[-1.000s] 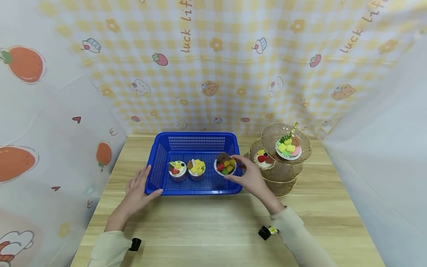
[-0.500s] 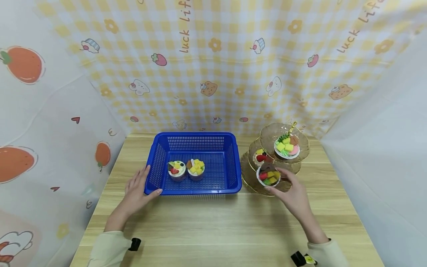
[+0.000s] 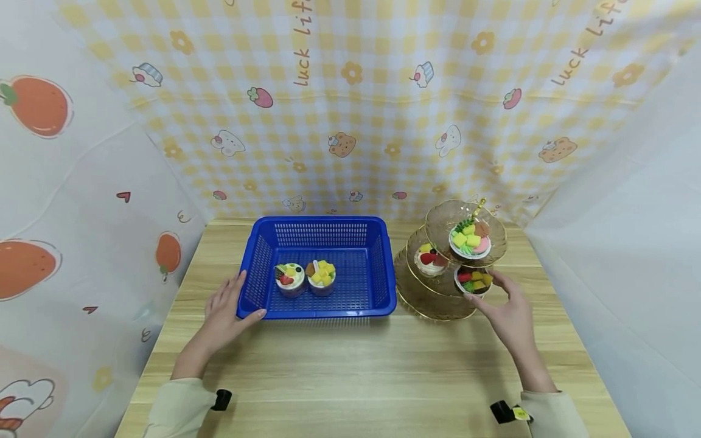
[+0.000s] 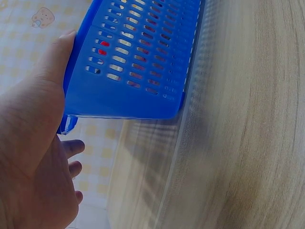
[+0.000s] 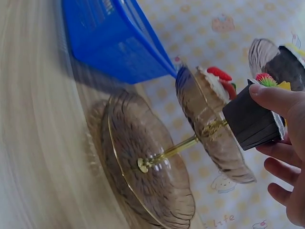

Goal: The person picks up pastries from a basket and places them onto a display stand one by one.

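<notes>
In the head view my right hand point(image 3: 509, 313) pinches a toy cupcake point(image 3: 475, 281) topped with red, orange and green fruit pieces, between thumb and fingers. Its dark pleated cup point(image 5: 252, 119) shows in the right wrist view, close beside the middle tier of a clear amber stand point(image 3: 429, 307). Part of the cupcake's top lies hidden under the upper tier. On the left, my left hand point(image 3: 226, 319) rests at the near corner of a blue basket point(image 3: 356, 274), its thumb point(image 4: 59, 55) along the rim and its fingers extended along the side.
Two fruit-topped cupcakes, one with strawberry point(image 3: 289, 280) and one with yellow cubes point(image 3: 322, 275), stand in the basket. The stand's middle tier holds a cream cupcake point(image 3: 429, 258); its top tier holds another point(image 3: 470, 240). A patterned curtain point(image 3: 350, 121) hangs behind the table point(image 3: 350, 377).
My right hand has carried the fruit-topped cupcake out of the basket, rightward to the stand's middle tier. My left hand has stayed at the basket's corner.
</notes>
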The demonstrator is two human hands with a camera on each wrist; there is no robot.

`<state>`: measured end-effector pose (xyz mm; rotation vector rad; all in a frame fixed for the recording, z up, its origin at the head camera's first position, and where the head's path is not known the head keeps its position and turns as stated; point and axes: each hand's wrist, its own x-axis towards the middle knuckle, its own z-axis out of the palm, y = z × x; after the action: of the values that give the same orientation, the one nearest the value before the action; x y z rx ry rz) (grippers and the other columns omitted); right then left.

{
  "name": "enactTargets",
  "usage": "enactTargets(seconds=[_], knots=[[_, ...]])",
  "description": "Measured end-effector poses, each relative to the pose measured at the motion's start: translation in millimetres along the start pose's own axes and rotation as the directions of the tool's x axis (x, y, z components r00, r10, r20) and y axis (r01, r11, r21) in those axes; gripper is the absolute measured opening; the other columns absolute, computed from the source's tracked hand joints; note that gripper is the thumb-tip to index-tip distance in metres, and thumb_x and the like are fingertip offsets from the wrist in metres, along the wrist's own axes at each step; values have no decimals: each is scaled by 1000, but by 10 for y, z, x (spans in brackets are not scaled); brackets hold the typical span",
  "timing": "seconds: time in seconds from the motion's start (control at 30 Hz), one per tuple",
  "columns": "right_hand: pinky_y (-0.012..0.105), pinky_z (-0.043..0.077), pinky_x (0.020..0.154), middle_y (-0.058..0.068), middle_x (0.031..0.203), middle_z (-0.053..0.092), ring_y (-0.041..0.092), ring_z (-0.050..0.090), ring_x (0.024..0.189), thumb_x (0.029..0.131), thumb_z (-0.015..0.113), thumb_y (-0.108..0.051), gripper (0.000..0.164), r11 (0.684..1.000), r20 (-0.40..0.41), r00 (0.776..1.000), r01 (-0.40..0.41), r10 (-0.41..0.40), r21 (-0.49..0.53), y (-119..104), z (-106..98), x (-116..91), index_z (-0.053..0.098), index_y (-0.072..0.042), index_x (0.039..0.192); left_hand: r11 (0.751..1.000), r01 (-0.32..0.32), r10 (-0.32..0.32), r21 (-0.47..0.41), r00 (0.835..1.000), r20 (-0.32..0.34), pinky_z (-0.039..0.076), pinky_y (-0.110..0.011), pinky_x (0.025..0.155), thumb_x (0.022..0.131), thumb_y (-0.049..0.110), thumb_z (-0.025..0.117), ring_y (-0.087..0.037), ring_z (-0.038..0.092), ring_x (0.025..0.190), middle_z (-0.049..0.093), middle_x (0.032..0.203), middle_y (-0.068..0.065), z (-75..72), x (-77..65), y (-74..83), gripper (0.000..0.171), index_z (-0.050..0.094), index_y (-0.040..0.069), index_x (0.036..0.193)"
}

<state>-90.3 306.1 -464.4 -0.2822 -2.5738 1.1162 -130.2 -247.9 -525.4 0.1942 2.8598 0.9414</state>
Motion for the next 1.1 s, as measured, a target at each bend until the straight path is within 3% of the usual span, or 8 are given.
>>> enactTargets(seconds=[0.17,0.4,0.7,1.1], knots=[[59,38,106,25,133,60,42,52,126,75,87,-24,70,1000,-46,999,-26,26,0,54,57,151,57,0,134,1000,-3,3,4,1000,-9,-1,-73,115,89,54,66,-53,3,149,10,164,-28,11,4,0,105,-1,19,161],[57,38,102,25,122,65,41,53,120,75,85,-24,55,1000,-94,995,-16,16,3,101,140,297,65,-1,121,1000,4,-4,12,1000,-7,-1,-72,116,88,56,66,-52,2,150,10,165,-26,31,12,-8,105,-2,21,161],[56,37,102,26,123,65,42,51,119,72,87,-19,54,1000,-152,988,16,-15,9,170,264,400,66,1,118,1000,2,-2,11,1000,-8,-1,-72,116,88,55,66,-52,2,150,9,165,-26,37,17,-20,105,-2,21,161],[55,33,99,28,117,67,46,53,111,70,88,-16,51,996,-168,982,83,-85,-20,274,331,452,67,2,114,1000,11,-11,13,1000,-8,-1,-72,116,88,57,65,-51,2,151,10,165,-26,36,20,-31,106,-3,22,161]])
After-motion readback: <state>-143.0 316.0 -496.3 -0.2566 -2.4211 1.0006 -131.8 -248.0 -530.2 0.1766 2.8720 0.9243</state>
